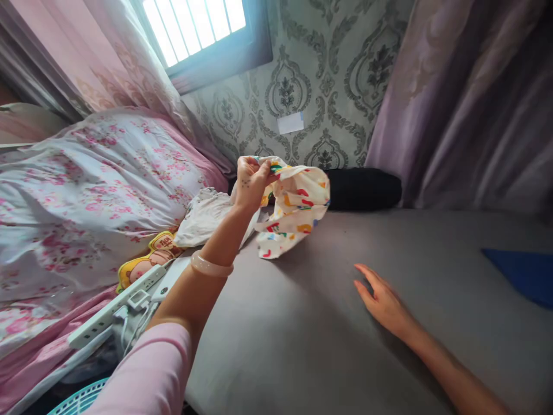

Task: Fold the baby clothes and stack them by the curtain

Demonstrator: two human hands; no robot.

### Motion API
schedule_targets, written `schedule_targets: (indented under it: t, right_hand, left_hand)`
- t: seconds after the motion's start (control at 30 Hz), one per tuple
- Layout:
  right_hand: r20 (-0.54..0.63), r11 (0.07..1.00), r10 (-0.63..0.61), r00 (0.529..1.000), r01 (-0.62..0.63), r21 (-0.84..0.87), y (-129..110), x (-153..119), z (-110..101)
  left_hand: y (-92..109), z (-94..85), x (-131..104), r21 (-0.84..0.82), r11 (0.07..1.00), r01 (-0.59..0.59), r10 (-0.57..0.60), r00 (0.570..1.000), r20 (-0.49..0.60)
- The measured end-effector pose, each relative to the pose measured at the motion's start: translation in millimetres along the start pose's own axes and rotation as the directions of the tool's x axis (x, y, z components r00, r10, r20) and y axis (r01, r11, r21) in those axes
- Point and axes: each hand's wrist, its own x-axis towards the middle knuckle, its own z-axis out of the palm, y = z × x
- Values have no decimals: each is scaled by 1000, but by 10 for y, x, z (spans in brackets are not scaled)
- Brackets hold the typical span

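Note:
My left hand (pixel 253 178) is closed on the edge of a cream cloth garment (pixel 298 199) printed with red, yellow, green and blue shapes. The garment hangs in loose folds to the right of the fingers, its lower end near the grey surface (pixel 268 328). What kind of garment it is I cannot tell. Lower right, my right hand (pixel 382 300) is held over the grey surface with its thumb and fingers apart and nothing in them. A crumpled white cloth (pixel 205 216) lies behind my left forearm.
A black rolled bundle (pixel 365 189) lies against the patterned wall. To the right is a dark blue flat item (pixel 525 274). On the left are a floral bedspread (pixel 95 190), a yellow cartoon cushion (pixel 144 262), a power strip (pixel 116 305) with plugs, and a turquoise basket (pixel 82 397).

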Motion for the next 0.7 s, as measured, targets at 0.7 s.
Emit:
schedule_targets:
  t: [0.7]
  right_hand:
    - [-41,939,-134,990,114,-326,-1030,-281,-836]
  left_hand:
    - [-1,1013,-1148,-37,989,-141,146,939,312]
